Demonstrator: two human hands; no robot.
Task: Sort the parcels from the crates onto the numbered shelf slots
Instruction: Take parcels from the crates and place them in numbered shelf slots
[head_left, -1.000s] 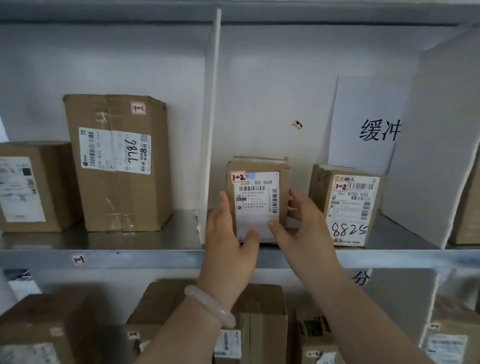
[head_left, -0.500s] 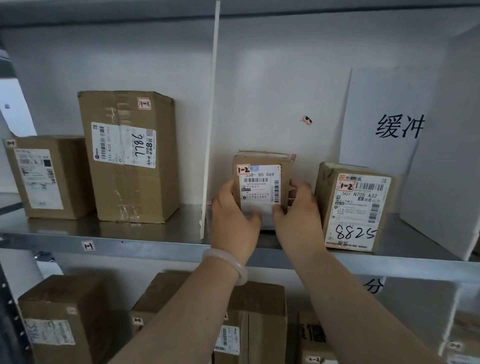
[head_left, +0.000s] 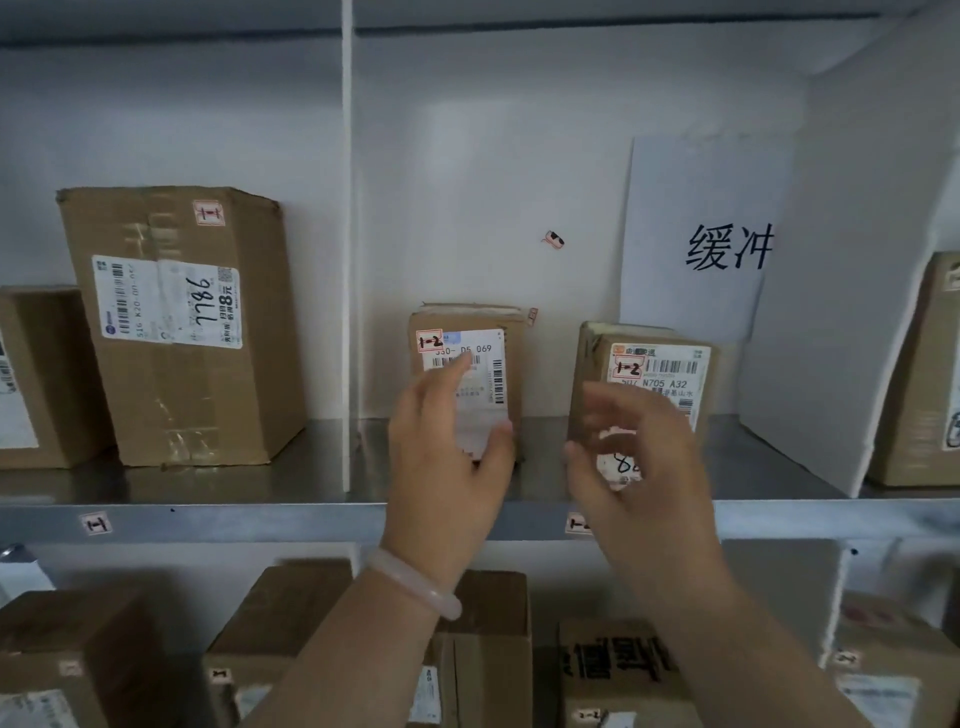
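A small brown parcel tagged "1-2" stands upright on the metal shelf, just right of the thin white divider. My left hand is in front of its label with relaxed fingers and grips nothing. My right hand, blurred, hangs loosely curled and holds nothing, in front of a second "1-2" parcel to the right. The lower parts of both parcels are hidden by my hands.
Left of the divider stand a tall box tagged "1" and another box at the edge. A white sign leans at the back right beside a slanted white board. Several boxes fill the lower shelf.
Both hands have let go of the small parcel, which now stands on the shelf. My right hand has moved right, in front of the second parcel; my left hand has drawn back.
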